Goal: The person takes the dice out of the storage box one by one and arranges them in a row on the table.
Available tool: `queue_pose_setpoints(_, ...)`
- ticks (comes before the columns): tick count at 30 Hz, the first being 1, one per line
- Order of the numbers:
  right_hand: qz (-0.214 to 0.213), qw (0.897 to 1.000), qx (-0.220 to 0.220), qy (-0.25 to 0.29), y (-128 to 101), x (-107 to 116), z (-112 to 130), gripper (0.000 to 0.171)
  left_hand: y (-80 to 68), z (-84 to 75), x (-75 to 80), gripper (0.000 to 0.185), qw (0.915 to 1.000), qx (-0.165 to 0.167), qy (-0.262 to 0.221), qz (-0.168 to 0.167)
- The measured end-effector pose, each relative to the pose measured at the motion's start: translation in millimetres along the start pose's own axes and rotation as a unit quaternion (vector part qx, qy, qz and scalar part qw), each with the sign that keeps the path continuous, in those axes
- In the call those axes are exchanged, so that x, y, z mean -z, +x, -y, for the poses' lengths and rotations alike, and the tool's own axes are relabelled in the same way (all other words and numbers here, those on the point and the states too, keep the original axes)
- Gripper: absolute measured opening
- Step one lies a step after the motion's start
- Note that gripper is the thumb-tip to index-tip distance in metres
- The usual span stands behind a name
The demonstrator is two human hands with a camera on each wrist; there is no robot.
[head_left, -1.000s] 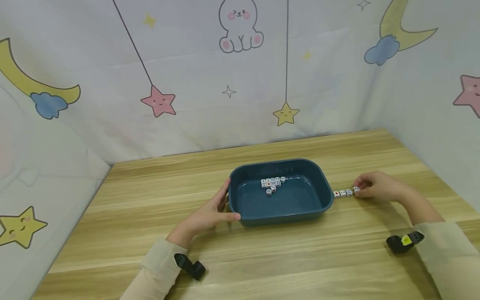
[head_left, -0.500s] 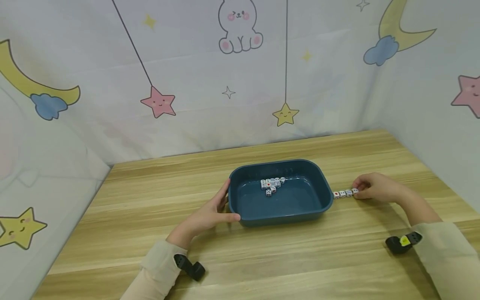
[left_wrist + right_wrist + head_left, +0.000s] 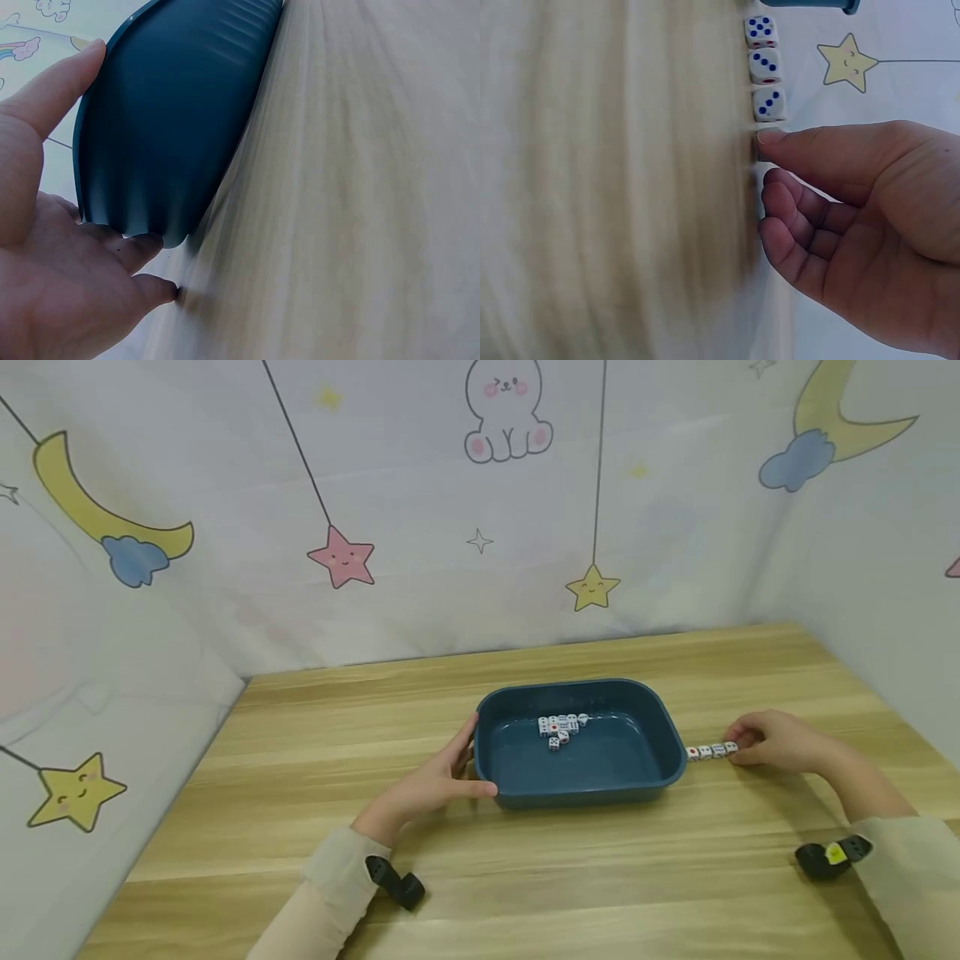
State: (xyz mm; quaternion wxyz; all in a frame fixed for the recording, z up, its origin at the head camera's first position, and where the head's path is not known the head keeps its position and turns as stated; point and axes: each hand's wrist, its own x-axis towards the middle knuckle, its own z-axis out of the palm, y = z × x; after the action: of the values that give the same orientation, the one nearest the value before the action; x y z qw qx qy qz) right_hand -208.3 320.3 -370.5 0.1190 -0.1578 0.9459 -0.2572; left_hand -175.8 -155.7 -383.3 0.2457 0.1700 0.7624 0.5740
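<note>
A dark blue rectangular tray [image 3: 581, 798] rests on the table with several white dice [image 3: 558, 727] grouped toward its back left. My left hand [image 3: 429, 787] holds the tray's left end, thumb at the near corner and fingers along the end wall. Off the tray's right side runs a short row of dice [image 3: 705, 752], lined up on the wood. At the row's right end my right hand [image 3: 786, 743] pinches a die [image 3: 731, 747] between thumb and fingers. In the right wrist view the thumb [image 3: 817, 154] hides most of that die, close beside the last die [image 3: 769, 103] of the row.
The wood-grain table [image 3: 585, 885] reaches back to a white cloth backdrop [image 3: 420, 610] printed with stars, moons and a bear. A black wrist camera [image 3: 396, 883] sits on the left sleeve, another black camera [image 3: 832, 857] on the right.
The head view has shifted, so everything sits further right in it. My right hand has lowered the end die slightly, level with the row. The left hand keeps its hold on the tray.
</note>
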Motion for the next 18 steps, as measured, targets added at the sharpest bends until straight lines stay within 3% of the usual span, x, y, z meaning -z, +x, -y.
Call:
queue_pose_setpoints(9, -0.040, 0.999, 0.009, -0.013, -4.7, 20.7, 6.2, 0.036, 0.6, 0.0, -0.6, 0.107, 0.9999, -0.007, 0.008, 0.002)
queue_pose_setpoints(18, -0.049, 0.999, 0.013, 0.004, 5.7, 31.8, 41.7, 0.036, 1.9, 0.4, -0.7, 0.107, 1.0000, 0.002, 0.006, 0.002)
